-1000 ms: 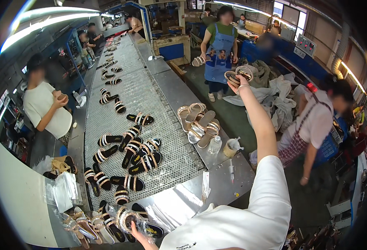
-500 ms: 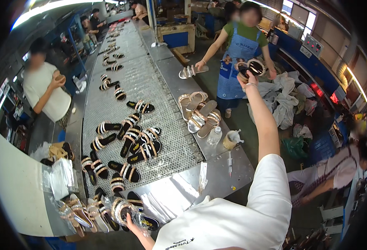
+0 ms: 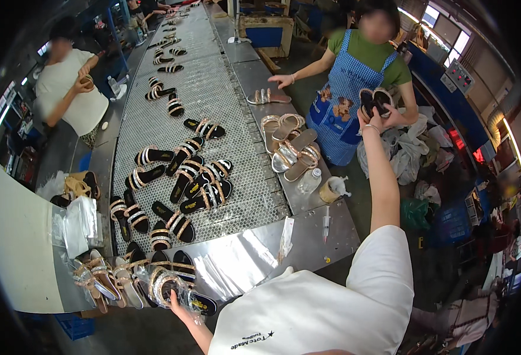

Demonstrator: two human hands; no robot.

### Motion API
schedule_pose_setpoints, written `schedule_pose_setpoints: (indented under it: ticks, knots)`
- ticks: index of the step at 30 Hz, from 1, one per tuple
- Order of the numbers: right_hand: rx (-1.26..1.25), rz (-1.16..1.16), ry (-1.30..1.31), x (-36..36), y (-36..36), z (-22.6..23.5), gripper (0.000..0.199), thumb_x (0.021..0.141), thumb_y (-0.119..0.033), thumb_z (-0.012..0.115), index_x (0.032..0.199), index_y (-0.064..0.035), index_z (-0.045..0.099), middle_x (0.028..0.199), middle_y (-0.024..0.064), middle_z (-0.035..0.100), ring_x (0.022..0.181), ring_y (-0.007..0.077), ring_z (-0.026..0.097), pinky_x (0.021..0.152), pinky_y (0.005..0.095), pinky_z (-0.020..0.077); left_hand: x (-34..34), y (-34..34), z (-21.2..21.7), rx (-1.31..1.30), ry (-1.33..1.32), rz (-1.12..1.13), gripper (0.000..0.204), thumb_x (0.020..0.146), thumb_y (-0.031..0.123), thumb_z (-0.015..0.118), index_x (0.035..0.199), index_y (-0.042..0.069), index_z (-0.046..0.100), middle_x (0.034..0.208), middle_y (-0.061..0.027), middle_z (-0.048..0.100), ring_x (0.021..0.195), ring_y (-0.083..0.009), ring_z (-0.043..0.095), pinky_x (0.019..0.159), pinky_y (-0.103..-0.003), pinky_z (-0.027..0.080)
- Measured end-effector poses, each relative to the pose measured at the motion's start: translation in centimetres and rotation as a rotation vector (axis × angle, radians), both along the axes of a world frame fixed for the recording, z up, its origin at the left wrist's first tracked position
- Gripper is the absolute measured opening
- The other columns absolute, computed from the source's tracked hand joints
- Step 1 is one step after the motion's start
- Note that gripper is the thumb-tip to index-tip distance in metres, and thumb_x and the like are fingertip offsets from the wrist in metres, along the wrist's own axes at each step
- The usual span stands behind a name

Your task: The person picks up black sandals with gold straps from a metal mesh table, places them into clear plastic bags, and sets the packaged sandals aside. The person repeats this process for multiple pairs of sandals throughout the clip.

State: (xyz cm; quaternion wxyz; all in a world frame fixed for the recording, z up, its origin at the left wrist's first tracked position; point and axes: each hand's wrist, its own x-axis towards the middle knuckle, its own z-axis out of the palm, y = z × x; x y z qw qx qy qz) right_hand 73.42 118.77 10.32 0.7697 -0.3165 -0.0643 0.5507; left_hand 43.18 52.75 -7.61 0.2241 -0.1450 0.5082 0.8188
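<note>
The person's right grip pinches dark sandals at the far right, the arm stretched out, probably because the co-worker's hand meets them there. The left grip is curled on gold-strapped sandals in clear plastic (likely keeping them together), at the counter's near left.

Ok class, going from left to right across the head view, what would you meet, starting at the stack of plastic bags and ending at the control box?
Stack of plastic bags → left hand → white strip → clear bottle → tub → right hand → control box.
</note>
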Motion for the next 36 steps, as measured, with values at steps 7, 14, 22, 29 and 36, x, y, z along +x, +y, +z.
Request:
schedule_pose_setpoints:
  ticks: [7,14,22,29,36]
  knots:
    - [0.135,0.176,0.264,-5.1,2.8,-2.9,0.027,0.090,-0.013,0.053,0.115,-0.0017,0.054,0.116,0.0139,0.057,0.104,0.0316,0.057,0.087,0.0523,0.0505,-0.3,-1.1,-0.4,0.042,-0.063,0.065,0.039,0.080,0.030,0.063,0.107,0.003,0.056,0.095,-0.0082,0.061,0.080,-0.0219,0.059,0.071,-0.034,0.048]
    - [0.322,0.697,0.576,-4.1,4.2,-6.8,0.033,0.094,-0.017,0.037,0.117,0.0005,0.053,0.117,0.0190,0.056,0.107,0.0384,0.054,0.090,0.0519,0.0475,-0.6,-2.8,-2.1,0.018,-0.068,0.133,0.045,0.080,0.025,0.064,0.115,0.001,0.050,0.104,-0.0091,0.057,0.086,-0.0214,0.057,0.073,-0.035,0.047]
    - [0.304,0.766,0.665,-7.2,3.6,-9.9,0.039,0.092,-0.023,0.040,0.118,0.0034,0.051,0.113,0.0235,0.056,0.103,0.0394,0.056,0.085,0.0485,0.0516,-1.6,-1.9,-2.3,0.033,-0.052,0.120,0.045,0.080,0.023,0.063,0.117,0.003,0.049,0.107,-0.0094,0.057,0.088,-0.0217,0.057,0.074,-0.035,0.048]
    - [-0.159,0.237,-0.102,-9.8,1.3,-8.5,0.031,0.085,-0.015,0.047,0.106,0.0071,0.053,0.104,0.0233,0.058,0.096,0.0353,0.058,0.078,0.0419,0.0541,-1.7,0.0,-1.6,-0.029,-0.062,0.128,0.036,0.081,0.026,0.061,0.108,0.003,0.054,0.095,-0.0090,0.059,0.080,-0.0212,0.059,0.069,-0.034,0.048]
    - [0.403,0.492,-1.133,-16.9,-6.2,-5.8,0.049,0.081,-0.005,0.053,0.127,0.0026,0.041,0.058,0.0036,0.054,0.050,0.0078,0.047,0.048,0.0230,0.0389,-2.4,2.3,-0.7,-0.089,-0.024,0.115,0.034,0.081,0.028,0.062,0.103,0.002,0.057,0.086,-0.0081,0.063,0.071,-0.0200,0.061,0.064,-0.032,0.049]
